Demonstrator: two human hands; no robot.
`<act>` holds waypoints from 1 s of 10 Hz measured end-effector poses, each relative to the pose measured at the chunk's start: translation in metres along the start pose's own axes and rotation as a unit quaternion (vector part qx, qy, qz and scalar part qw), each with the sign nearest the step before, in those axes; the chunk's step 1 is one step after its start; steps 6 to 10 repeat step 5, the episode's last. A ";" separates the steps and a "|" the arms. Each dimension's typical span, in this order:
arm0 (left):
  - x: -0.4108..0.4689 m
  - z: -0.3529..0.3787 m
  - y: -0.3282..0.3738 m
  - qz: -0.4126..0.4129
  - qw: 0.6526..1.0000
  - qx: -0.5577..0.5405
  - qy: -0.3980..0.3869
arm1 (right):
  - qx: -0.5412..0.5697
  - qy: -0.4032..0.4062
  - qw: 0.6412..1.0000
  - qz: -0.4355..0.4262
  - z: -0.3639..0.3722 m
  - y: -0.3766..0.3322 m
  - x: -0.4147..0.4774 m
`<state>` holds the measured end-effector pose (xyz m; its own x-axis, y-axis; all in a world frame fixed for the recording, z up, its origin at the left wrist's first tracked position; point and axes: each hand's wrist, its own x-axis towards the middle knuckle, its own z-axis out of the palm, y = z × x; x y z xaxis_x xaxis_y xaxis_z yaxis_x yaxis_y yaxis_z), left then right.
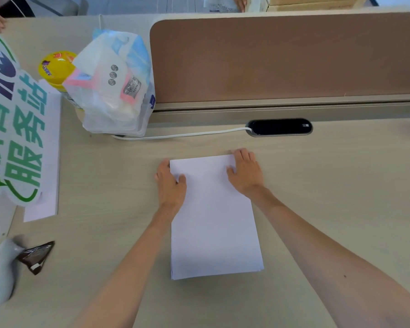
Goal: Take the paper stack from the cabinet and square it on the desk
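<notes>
Fingers of the left hand [170,183] are reaching along the far left corner of the paper stack [214,216], with the thumb lying on the top sheet and the other fingers curling down past the left edge; the hand is pressing against the stack rather than lifting it. Across from it, the right hand [246,172] is lying spread and flat over the far right corner, its fingertips reaching just past the far edge and its thumb pointing inward on the white sheet. Neither hand is closing around anything; both are bracketing the stack's far end. The stack is lying flat on the desk [329,185], directly in front of the person, between the two forearms, with its long axis running away from the body toward the divider panel [282,60] and tilting a little. Judging by the near end, the squaring is not quite finished: a few sheets seem to be peeking out at the near right corner. Since both hands are sitting at the far end and equally near the stack, the next move probably calls for sliding them down the long edges or tapping the near edge. A tissue bag [114,84] and a charging cable [175,134] are lying well apart on the left.
</notes>
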<state>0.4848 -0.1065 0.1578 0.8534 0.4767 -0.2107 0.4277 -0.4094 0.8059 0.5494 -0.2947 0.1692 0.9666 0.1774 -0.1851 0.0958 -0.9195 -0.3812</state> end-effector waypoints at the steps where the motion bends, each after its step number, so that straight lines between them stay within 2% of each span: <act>1: -0.001 0.000 0.002 -0.006 1.000 -0.003 0.000 | 0.009 0.001 1.000 0.006 0.000 -0.001 -0.001; 3: -0.003 -0.002 0.005 -0.005 0.999 0.029 -0.014 | 0.001 -0.016 1.000 0.004 -0.003 -0.003 -0.005; 4: -0.003 -0.005 0.004 0.027 0.996 0.080 0.001 | -0.010 0.007 1.000 -0.023 -0.009 -0.005 -0.013; 5: -0.014 -0.008 0.020 0.077 0.994 0.081 -0.003 | 0.054 0.033 0.996 -0.056 -0.023 -0.023 -0.031; 10: -0.014 -0.008 0.020 0.077 0.994 0.081 -0.003 | 0.054 0.033 0.996 -0.056 -0.023 -0.023 -0.031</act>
